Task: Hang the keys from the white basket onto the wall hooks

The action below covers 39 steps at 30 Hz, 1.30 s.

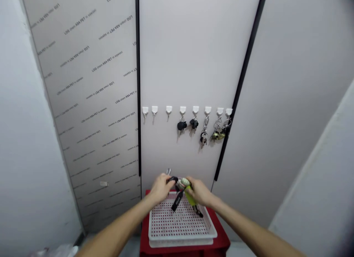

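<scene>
As the head view has it, a key bunch [181, 183] stretches sideways over the far end of the white basket [182, 238], its long axis running from hand to hand! Down dangles a black tag [177, 201], slanting toward the basket's near left; a yellow-green tag [190, 196] tilts toward its right wall. Left hand [161, 187]: fingers clamped on the bunch's dark end. Right hand [201, 192]: curled tight around the yellow-green side. Both backs face up, forearms angling in from either side of the basket. There's open air between tags and near rim; beyond the basket rises a wall panel [188, 47], hooks [168, 109] well above it.
</scene>
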Motion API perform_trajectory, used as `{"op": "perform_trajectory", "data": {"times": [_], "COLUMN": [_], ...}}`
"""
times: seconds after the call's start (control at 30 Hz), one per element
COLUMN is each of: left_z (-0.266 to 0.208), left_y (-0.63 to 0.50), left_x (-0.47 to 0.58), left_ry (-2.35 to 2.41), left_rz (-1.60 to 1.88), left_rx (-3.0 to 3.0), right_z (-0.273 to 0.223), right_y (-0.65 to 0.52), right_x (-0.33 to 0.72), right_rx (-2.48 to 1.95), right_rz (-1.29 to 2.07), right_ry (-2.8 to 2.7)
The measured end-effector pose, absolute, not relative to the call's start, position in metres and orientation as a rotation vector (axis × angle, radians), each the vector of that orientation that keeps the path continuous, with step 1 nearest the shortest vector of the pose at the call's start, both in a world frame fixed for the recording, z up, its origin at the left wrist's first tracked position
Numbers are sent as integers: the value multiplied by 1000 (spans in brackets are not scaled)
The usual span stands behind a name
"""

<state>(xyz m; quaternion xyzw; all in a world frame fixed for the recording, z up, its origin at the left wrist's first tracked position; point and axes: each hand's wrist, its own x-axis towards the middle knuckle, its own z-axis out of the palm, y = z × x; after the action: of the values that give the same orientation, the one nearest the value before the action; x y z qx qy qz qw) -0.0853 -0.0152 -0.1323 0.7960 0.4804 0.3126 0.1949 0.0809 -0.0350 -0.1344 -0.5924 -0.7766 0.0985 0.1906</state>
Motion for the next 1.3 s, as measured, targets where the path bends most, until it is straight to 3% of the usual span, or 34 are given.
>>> {"op": "perform_trajectory", "data": {"times": [0.23,0.57,0.7,0.83,0.93,1.03,1.17,1.3], "left_z": [-182,-168,-167,-161,-136,-92,-29,9], "left_y": [-35,-31,-28,-23,-12,5,30,49], "left_x": [-80,-77,-77,-75,-69,-59,-42,-28], "left_ry": [1360,1446,1476,1474,1495,1553,1653,1740], "left_rz": [527,119,-22,-26,120,539,1142,1300], "left_rx": [2400,2647,2639,2630,2633,2592,2363,2224], "right_z": [-166,-178,-142,-63,-8,22,30,31], "right_y": [-47,-50,-28,0,16,29,41,44], "right_x": [70,57,66,80,89,94,95,97], "right_rx": [-1749,-1914,-1747,-1524,-1470,-1543,-1641,-1698], "right_rz": [198,198,213,-9,-200,-261,-236,-236], "right_ry": [-2317,-2314,-2173,-1719,-1451,-1350,-1356,-1399]}}
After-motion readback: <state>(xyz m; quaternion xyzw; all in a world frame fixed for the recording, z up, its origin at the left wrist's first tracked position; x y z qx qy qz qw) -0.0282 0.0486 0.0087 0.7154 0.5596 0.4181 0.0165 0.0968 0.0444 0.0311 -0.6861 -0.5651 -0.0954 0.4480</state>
